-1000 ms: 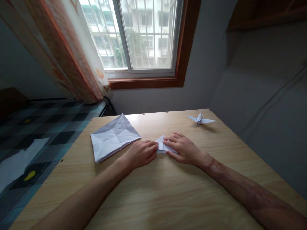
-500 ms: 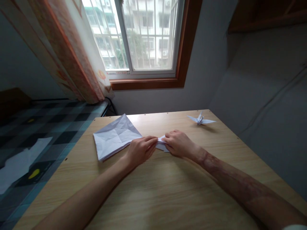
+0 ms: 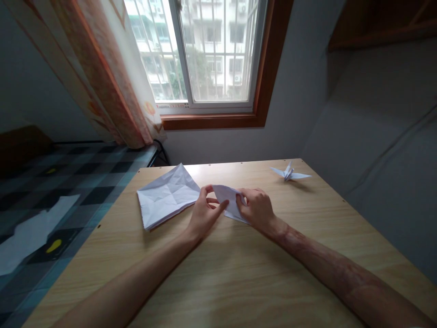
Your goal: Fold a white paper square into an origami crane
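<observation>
A small folded white paper is lifted just above the wooden table, held between both hands. My left hand pinches its left edge with thumb and fingers. My right hand grips its right side, fingers curled over the paper. A stack of creased white sheets lies flat just left of my left hand. A finished white paper crane stands at the table's far right.
A window with a wooden frame and a patterned curtain are behind the table. A checked bedcover with white papers on it lies to the left. A grey wall runs along the right edge.
The folded paper, pressed flat on the table before, is now raised and partly opened between both hands. The view has shifted slightly.
</observation>
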